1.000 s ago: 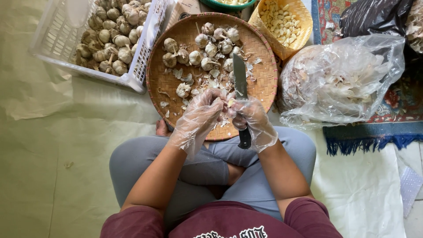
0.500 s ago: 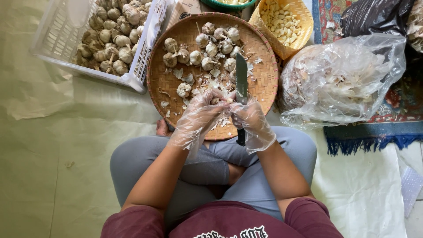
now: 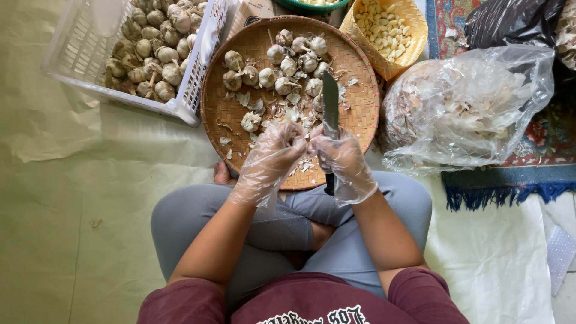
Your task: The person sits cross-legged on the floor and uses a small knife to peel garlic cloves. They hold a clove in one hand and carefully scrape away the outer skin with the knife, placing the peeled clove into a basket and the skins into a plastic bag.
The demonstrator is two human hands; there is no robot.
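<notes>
Plastic-gloved, the left hand (image 3: 273, 153) pinches a garlic piece (image 3: 298, 139) while the right hand (image 3: 342, 162) grips a knife (image 3: 330, 105) at frame centre, over the woven tray (image 3: 240, 48).

Clear plastic bag (image 3: 465, 111): right of the round woven tray (image 3: 228, 111), bulging, filled with pale papery skins. Black plastic bag (image 3: 510, 24): behind it, top right corner. Brown carton (image 3: 255, 9): top edge, partly hidden behind tray.
</notes>
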